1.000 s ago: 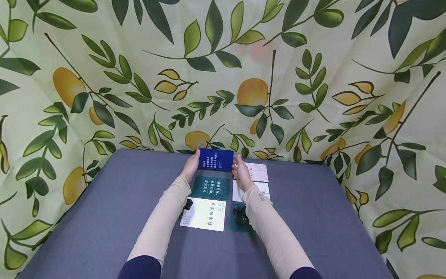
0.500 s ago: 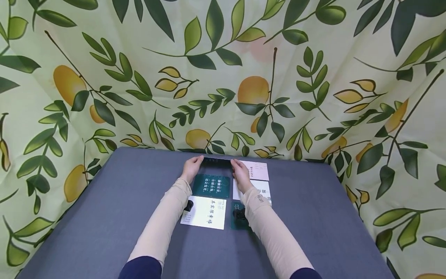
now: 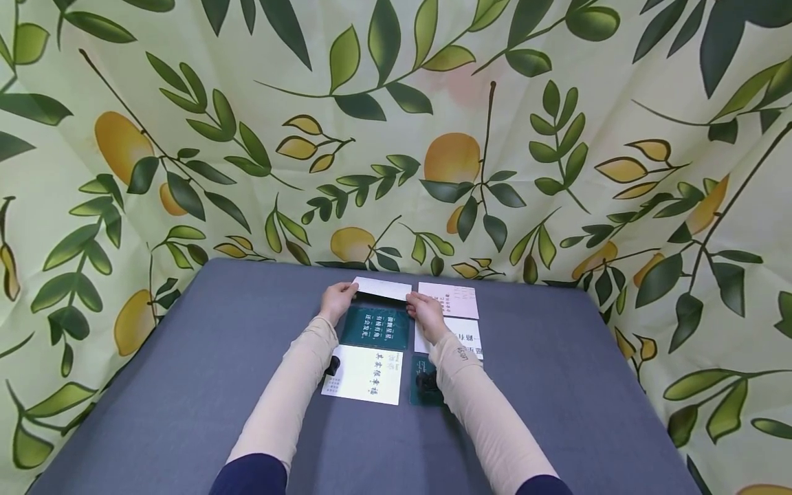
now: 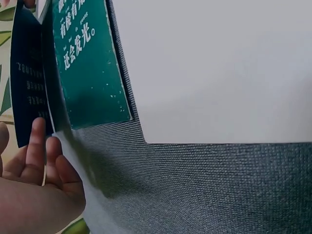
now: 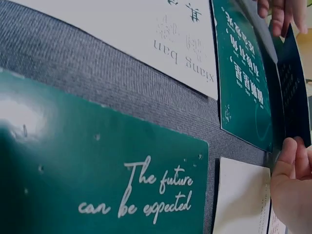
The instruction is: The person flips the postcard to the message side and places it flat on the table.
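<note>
From nine through twelve to three, a pale curtain point(image 3: 396, 62) printed with green leaves and orange fruit. Below, a counter point(image 3: 179, 385) under grey-blue cloth, with far edge along the curtain. Reaching in from seven and five, two beige sleeves point(image 3: 291, 385).

Clocked from the middle of the laid-out pieces, twelve toward the curtain: at eight, a large white card point(image 3: 359, 377) with dark lettering; at ten, a green card point(image 3: 371, 328) with white characters; at three, a smaller white card point(image 3: 454, 330), partly behind the right wrist; at two, a pinkish card point(image 3: 460, 299); at five, a second green card point(image 5: 107, 161) reading "The future can be expected", flat and apart from the large white card.

At eleven, just beyond the green card, a blue-and-white card point(image 3: 381, 287), held tilted, white face toward the head view, dark blue lettered face showing at the wrists. Perhaps clear of the cloth along the near edge; hard to tell.

Pinching the nine-o'clock end, the left hand point(image 3: 337, 301); pinching the three-o'clock end, the right hand point(image 3: 427, 316). Smallest, two black objects point(image 3: 427, 383) beside the sleeves.
</note>
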The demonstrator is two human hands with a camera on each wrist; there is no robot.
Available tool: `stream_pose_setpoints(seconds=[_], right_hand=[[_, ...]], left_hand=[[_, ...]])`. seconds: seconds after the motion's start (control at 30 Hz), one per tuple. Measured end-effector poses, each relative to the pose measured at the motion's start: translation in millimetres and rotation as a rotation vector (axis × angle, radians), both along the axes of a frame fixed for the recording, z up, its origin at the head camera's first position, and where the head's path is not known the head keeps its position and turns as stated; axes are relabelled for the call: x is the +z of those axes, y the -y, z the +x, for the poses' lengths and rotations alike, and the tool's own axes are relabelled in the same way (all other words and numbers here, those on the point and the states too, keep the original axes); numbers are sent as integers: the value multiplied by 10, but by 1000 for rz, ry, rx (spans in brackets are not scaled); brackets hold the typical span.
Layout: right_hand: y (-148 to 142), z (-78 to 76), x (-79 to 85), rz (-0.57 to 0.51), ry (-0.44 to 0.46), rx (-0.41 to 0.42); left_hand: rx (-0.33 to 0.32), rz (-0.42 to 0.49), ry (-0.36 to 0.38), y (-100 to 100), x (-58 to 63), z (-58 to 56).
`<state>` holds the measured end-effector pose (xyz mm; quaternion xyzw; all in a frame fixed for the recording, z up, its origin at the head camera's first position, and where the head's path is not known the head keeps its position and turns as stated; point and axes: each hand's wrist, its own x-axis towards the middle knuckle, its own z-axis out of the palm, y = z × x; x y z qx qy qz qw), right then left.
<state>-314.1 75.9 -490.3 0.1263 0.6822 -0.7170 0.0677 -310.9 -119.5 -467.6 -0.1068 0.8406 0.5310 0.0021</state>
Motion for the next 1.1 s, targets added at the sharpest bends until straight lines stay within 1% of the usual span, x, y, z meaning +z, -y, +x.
stream_pose_setpoints(seconds=[0.13,0.3,0.4,0.47,0.6,0.73,0.83,0.97,1.1], right_hand=[[19,6,-7,-11,13,16],[43,18,5,-5,24,48],[40,39,19,7,41,69],[32,56,30,17,52,84],[16,70,39,29,60,127],[-10,68,19,39,65,173],[-18,52,1,25,68,162],[-19,41,8,3,54,140],[-41,47,33,-3,56,152]], left_hand=[[-11,-34,41,7,16,26],[-13,-165,111,13,28,66],[-31,-230,133,9,17,72],[-49,-257,137,2,7,66],[-76,-281,164,-3,-3,59],[-129,-324,231,0,-10,82],[-162,-350,259,4,-22,85],[-164,-339,270,21,-28,60],[-155,-317,270,22,-10,60]])
